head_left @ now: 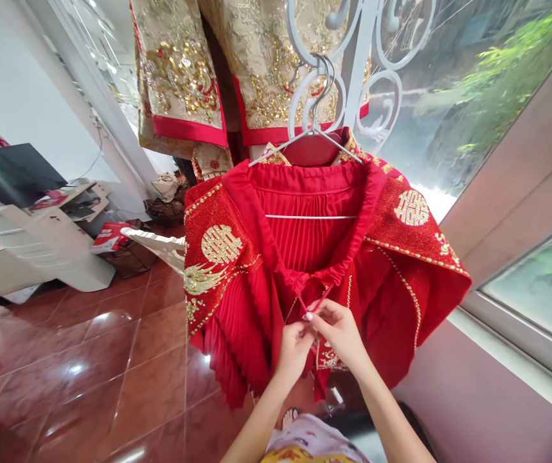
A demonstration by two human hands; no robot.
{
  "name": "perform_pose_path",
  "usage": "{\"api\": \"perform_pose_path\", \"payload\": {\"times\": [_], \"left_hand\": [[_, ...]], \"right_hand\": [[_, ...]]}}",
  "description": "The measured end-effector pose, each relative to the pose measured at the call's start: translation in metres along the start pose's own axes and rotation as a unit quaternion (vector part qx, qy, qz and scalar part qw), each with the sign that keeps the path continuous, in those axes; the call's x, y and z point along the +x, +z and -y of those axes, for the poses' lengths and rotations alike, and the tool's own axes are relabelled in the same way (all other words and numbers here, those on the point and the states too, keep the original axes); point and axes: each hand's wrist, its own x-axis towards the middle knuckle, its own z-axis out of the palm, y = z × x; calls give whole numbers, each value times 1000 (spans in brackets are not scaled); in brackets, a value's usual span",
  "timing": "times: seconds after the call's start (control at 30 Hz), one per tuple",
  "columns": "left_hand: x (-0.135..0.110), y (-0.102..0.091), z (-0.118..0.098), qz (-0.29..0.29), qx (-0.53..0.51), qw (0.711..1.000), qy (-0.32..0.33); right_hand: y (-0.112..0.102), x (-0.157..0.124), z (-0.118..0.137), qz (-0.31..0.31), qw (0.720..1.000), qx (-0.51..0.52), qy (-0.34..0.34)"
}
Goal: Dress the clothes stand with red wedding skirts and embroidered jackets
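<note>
A red pleated skirt (299,241) with gold embroidery hangs by its waistband from a wire hanger (314,132). At the front of the waistband, two thin red drawstrings (303,302) come out and cross each other. My left hand (295,344) pinches the drawstrings from below, fingers closed. My right hand (336,328) is closed on them from the right, its fingertips touching those of my left hand. The crossing point of the strings lies partly behind my fingers, so I cannot tell whether it is knotted.
Behind the skirt is a white scrollwork metal stand (365,58), with gold-beaded garments (184,71) hanging on its left. A window (531,289) is on the right. A white desk (39,244) with a dark monitor (15,170) stands at left on the red tiled floor (155,347).
</note>
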Motion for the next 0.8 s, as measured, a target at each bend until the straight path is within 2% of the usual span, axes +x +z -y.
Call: {"api": "perform_pose_path", "payload": {"times": [0.13, 0.23, 0.33, 0.4, 0.5, 0.57, 0.67, 0.73, 0.8], "left_hand": [[-4, -9, -21, -16, -69, 997, -8], [-8, -17, -30, -43, -107, 993, 28], [-7, -20, -38, -77, -43, 990, 110], [-4, -17, -43, -76, 24, 983, 163], [3, -9, -51, -73, 103, 972, 196], [7, -3, -54, -98, 105, 970, 195], [9, 6, -53, -145, 16, 974, 176], [10, 9, -52, -141, -57, 980, 131], [10, 9, -52, -110, -107, 985, 80]], "right_hand": [[7, -8, 4, -59, 997, 46, 0], [8, -12, 5, -80, 996, 42, -6], [10, -13, 2, -80, 996, 47, -2], [11, -12, -2, -73, 996, 47, -5], [13, -12, -5, -75, 997, 15, -26], [12, -13, -4, -84, 995, -25, -40], [12, -16, 1, -83, 992, -84, -52], [11, -18, 4, -75, 990, -103, -54], [11, -18, 6, -68, 991, -102, -54]]}}
